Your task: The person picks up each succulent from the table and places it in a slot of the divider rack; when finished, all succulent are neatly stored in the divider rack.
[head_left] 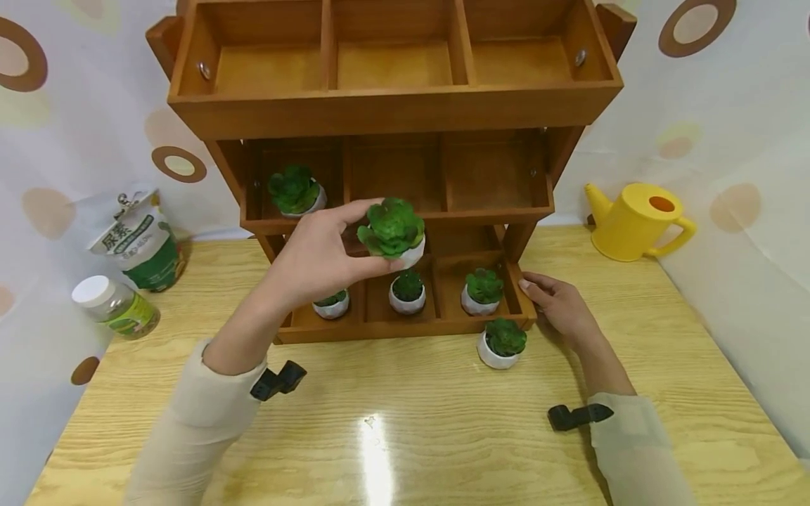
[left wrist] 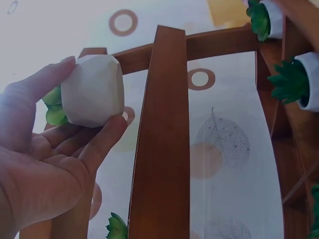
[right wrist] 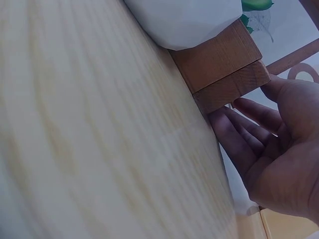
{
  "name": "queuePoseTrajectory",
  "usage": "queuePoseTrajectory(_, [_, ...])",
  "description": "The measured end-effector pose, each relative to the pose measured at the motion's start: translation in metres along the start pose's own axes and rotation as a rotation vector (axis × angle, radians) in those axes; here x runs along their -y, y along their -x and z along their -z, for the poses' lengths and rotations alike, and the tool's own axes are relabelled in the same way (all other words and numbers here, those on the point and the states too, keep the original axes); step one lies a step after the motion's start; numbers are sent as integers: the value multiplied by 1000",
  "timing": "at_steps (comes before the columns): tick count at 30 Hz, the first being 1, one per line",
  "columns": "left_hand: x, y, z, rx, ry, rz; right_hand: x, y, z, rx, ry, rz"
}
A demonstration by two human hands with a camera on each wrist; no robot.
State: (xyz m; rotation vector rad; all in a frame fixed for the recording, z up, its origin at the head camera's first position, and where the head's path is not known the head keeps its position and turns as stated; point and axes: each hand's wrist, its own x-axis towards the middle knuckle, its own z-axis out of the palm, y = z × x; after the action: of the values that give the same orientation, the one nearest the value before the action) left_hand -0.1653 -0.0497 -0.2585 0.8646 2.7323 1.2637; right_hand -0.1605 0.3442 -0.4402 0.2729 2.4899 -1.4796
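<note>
Pot and leaves of a green potted succulent [head_left: 391, 228] are in the grip of my left hand [head_left: 319, 256], in front of the middle of the wooden shelf [head_left: 392, 112]. In the left wrist view, thumb and fingers pinch its white faceted pot [left wrist: 93, 92], its leaves mostly hidden behind. At the lower right corner of the shelf, my right hand [head_left: 560, 306] has its thumb on the edge and its fingers round the end of the bottom tier [right wrist: 232, 84]. Just left of that hand, another potted succulent [head_left: 503, 342] stands on the table.
One succulent [head_left: 296, 191] sits in the middle tier's left compartment. The bottom tier holds a left one [head_left: 332, 305], a middle one [head_left: 408, 291] and a right one [head_left: 483, 290]. A yellow watering can [head_left: 635, 223] stands right; a bag [head_left: 142, 246] and a bottle [head_left: 117, 307] stand left.
</note>
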Motion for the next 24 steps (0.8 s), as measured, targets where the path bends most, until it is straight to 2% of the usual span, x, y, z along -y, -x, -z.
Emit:
queuePoseTrajectory(7, [0, -16, 10, -45, -1, 42, 5, 2, -2, 2, -1, -10])
queuePoseTrajectory(11, [-2, -28, 12, -75, -23, 44, 6, 3, -3, -8, -6, -5])
queuePoseTrajectory(16, [-5, -46, 13, -76, -58, 52, 6, 4, -2, -30, -6, -3])
queuePoseTrajectory(24, [-8, -70, 15, -59, -140, 103, 5, 3, -3, -50, 7, -37])
